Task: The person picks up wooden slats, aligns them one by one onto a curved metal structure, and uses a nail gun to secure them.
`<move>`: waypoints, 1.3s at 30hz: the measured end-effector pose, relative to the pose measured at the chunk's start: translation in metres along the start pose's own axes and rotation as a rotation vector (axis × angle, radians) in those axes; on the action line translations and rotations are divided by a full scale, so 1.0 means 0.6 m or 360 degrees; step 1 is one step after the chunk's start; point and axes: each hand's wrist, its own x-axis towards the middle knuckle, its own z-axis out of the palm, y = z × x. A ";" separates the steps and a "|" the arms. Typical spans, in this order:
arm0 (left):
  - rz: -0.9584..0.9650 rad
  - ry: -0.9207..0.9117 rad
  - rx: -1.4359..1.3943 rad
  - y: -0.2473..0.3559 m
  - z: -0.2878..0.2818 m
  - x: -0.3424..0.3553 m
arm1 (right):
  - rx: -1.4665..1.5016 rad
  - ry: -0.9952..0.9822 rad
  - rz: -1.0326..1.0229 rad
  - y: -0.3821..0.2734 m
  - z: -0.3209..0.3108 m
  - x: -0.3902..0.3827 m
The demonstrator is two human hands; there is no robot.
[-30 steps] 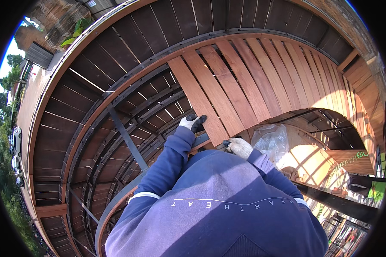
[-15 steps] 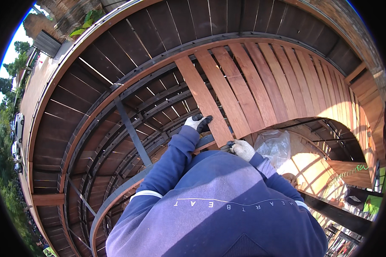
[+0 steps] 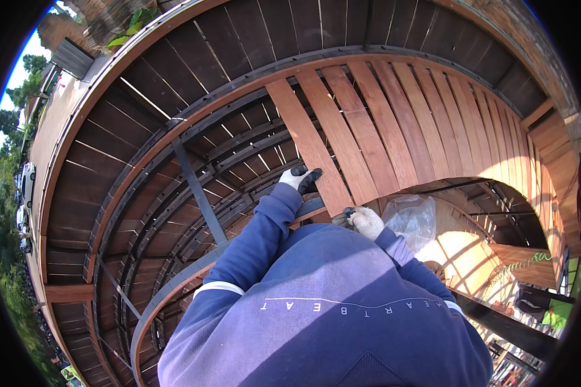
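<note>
A reddish-brown wooden plank (image 3: pixel 308 145) lies across the curved frame, the leftmost in a row of similar planks. My left hand (image 3: pixel 301 178), in a white glove with black fingertips, grips its left edge near the close end. At that close end, my right hand (image 3: pixel 366 222) wears the same kind of glove, its fingers bent in against the plank's end. The undersides of both hands' fingers are hidden. A narrow gap separates this plank from the neighbouring plank (image 3: pixel 337 132).
Dark curved metal beams (image 3: pixel 193 184) and lower tiers show through the open frame on the left. A clear plastic bag (image 3: pixel 412 222) lies right of my right hand. The inner edge curves around an opening (image 3: pixel 516 209). A dark board walkway (image 3: pixel 239 42) arcs along the far side.
The plank's near end has shifted slightly away from me, and the gap to its neighbour looks narrower. Both hands remain at the plank, the right one moved slightly with its end.
</note>
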 end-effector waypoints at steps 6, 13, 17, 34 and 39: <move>0.0103 0.0099 0.0237 -0.004 -0.010 -0.001 | -0.0048 -0.0152 0.0084 -0.021 0.006 0.002; 0.0140 0.0191 0.0098 -0.008 -0.009 -0.013 | -0.0186 -0.0205 0.0024 -0.024 0.009 0.003; 0.0124 0.0216 0.0099 -0.006 -0.011 -0.013 | -0.0195 -0.0196 0.0004 -0.036 0.018 0.001; 0.0217 0.0135 -0.0208 -0.033 -0.027 0.008 | 0.0160 -0.0263 -0.0106 -0.001 0.013 0.007; 0.0104 0.0048 -0.0147 -0.016 -0.033 -0.033 | 0.0837 -0.0035 0.0155 -0.037 0.010 -0.027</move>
